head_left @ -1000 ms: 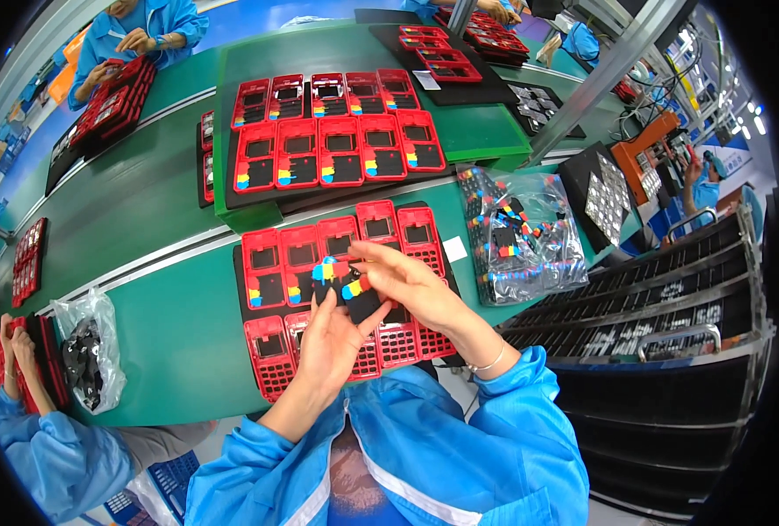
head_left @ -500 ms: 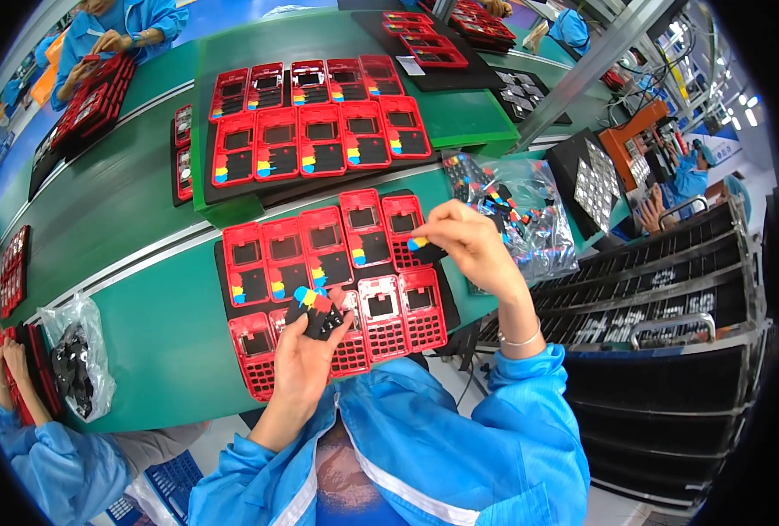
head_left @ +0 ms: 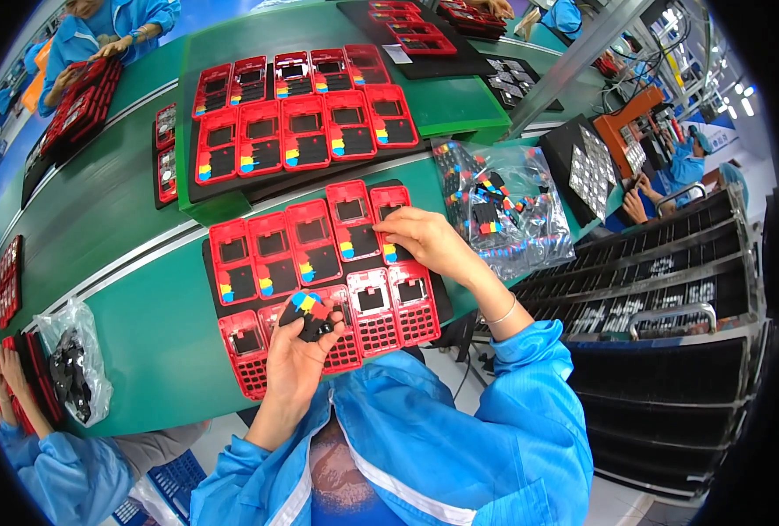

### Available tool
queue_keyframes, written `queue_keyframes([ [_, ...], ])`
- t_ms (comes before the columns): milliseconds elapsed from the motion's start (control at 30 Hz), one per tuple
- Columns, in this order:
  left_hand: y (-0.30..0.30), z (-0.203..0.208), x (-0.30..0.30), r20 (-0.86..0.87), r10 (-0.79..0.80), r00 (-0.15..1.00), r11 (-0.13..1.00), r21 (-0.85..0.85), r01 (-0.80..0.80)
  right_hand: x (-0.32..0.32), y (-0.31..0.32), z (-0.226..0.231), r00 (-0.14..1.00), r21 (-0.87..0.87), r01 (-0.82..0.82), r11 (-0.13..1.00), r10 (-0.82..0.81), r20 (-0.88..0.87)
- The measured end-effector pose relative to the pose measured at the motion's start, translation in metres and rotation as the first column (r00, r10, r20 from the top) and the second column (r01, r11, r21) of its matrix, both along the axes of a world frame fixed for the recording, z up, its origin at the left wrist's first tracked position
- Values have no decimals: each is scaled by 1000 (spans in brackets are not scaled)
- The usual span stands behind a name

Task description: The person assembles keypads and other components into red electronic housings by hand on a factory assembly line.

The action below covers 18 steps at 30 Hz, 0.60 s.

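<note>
In my left hand [head_left: 291, 364] is a small bunch of black rubber keypads [head_left: 307, 305] with blue, yellow and red ends, held over the near row of red casings. My right hand [head_left: 433, 247] is at the far-right red handheld casing [head_left: 392, 196], its fingertips pinched on a single keypad [head_left: 391, 252] that lies over the key grid. The fingers partly hide that keypad, so how well it sits cannot be seen. Beside it, a red casing [head_left: 349, 191] has a keypad in it. The near right casing [head_left: 414, 311] shows its bare key holes.
A black tray [head_left: 445, 298] carries the casings. Behind it, a raised green platform [head_left: 232, 209] bears more casings with keypads. A clear bag of loose keypads [head_left: 503, 206] lies to the right, another bag of black parts [head_left: 76, 364] to the left. Co-workers sit around; black racks [head_left: 652, 394] stand right.
My right hand has moved left and down with its keypad onto the far-right casing. My left hand still holds its bunch, fingers curled closer around it. The whole view has shifted slightly.
</note>
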<state>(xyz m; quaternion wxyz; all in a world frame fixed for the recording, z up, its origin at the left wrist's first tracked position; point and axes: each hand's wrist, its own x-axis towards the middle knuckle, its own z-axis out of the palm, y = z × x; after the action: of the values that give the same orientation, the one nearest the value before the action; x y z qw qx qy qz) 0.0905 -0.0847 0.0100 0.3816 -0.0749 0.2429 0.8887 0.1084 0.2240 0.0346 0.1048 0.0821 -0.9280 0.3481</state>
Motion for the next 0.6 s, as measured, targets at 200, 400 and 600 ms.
queue_keyframes([
  [200, 0, 1, 0, 13, 14, 1000, 1000, -8, -14, 18, 8, 8, 952, 128, 148, 981, -106, -287],
  [400, 0, -1, 1, 1, -2, 1000, 1000, 2, 2, 35, 2, 5, 974, 426, 71, 902, 29, -224],
  [600, -1, -2, 1, 0, 7, 1000, 1000, 17, -7, 37, -1, 2, 969, 495, 72, 866, 57, -241],
])
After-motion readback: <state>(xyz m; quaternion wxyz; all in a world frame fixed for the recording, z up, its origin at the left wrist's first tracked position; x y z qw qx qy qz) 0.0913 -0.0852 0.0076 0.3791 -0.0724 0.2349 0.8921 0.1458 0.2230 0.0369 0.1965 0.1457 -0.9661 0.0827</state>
